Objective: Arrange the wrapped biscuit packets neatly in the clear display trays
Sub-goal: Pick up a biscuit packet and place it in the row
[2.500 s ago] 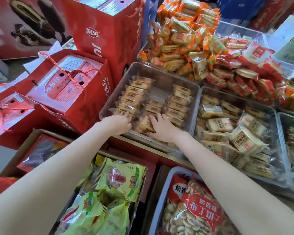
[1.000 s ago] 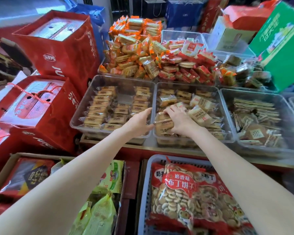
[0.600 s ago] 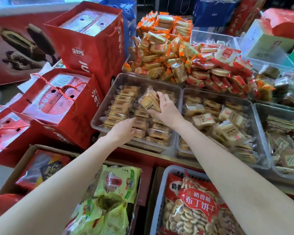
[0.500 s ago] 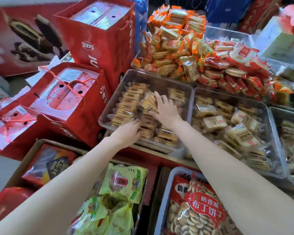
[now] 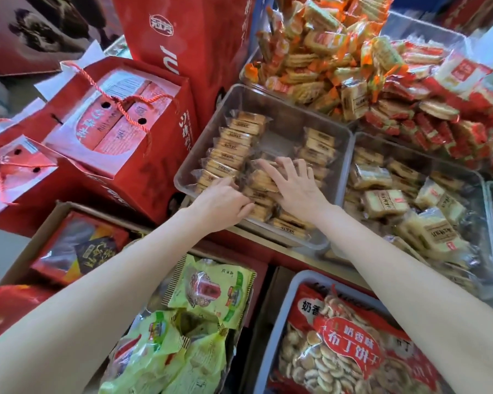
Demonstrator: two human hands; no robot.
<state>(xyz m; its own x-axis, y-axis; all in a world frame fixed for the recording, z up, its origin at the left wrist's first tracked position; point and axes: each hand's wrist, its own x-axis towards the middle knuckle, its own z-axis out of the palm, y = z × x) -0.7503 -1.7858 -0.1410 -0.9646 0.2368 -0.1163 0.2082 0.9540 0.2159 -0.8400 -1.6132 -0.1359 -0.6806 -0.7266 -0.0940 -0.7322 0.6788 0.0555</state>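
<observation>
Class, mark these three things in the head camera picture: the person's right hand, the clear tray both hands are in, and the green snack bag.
right hand (image 5: pixel 298 190), head view, back of the hand.
clear tray (image 5: pixel 289 116), head view, bare far wall.
green snack bag (image 5: pixel 211 288), head view, printed front.

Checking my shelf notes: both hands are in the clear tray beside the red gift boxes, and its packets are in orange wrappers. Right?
Not quite. Head view: both the left hand and right hand are in that clear tray, but its packets are in clear wrappers.
</observation>
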